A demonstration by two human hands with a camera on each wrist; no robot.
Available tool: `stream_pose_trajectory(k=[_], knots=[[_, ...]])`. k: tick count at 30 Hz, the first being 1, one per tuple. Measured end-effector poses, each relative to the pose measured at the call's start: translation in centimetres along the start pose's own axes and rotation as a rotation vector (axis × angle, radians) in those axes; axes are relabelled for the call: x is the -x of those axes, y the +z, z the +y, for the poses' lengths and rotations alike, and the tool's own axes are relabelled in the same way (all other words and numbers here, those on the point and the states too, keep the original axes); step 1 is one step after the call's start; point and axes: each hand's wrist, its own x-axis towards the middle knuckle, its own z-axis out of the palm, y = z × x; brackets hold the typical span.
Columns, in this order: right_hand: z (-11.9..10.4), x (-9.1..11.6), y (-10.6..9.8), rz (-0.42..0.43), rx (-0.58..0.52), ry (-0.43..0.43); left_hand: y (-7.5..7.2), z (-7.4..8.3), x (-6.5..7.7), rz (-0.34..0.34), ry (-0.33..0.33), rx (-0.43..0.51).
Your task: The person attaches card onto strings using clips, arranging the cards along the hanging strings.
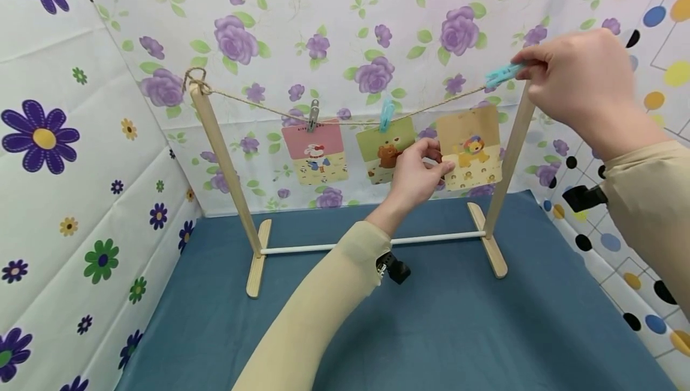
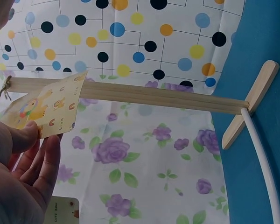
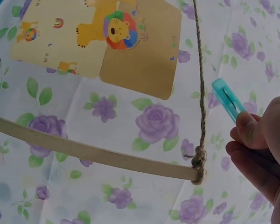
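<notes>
A tan and cream lion card (image 1: pixel 472 150) is pinched at its left edge between the thumb and fingers of my left hand (image 1: pixel 414 170). It stands just below the twine (image 1: pixel 447 101), near the right post. My right hand (image 1: pixel 584 79) pinches a light blue clothespin (image 3: pixel 227 99) by one end, and in the right wrist view the clothespin's free end is beside the twine, apart from it. Further left, a grey clothespin (image 1: pixel 313 115) holds a pink rabbit card (image 1: pixel 317 154) on the twine. Another blue clothespin (image 1: pixel 386 115) holds a green bear card (image 1: pixel 381 150), partly behind my left hand.
Two wooden posts (image 1: pixel 223 160) carry the twine, which is knotted at their tops. A white rod (image 1: pixel 296 248) joins their wooden feet (image 1: pixel 487 241) on a blue cloth (image 1: pixel 431 319). Flower-patterned sheets (image 1: pixel 302 14) stand behind and to the left, a dotted sheet (image 2: pixel 130 42) to the right.
</notes>
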Motion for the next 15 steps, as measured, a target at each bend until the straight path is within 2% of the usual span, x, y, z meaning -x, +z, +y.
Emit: stream_pose_trajectory(k=[9, 15], knots=[[-0.7, -1.1, -0.2, -0.147, -0.014, 0.049, 0.1, 0.4, -0.2, 0.033, 0.024, -0.045], [-1.2, -1.4, 0.0, -0.17, 0.001, 0.044, 0.2, 0.4, -0.2, 0.035, 0.015, -0.053]])
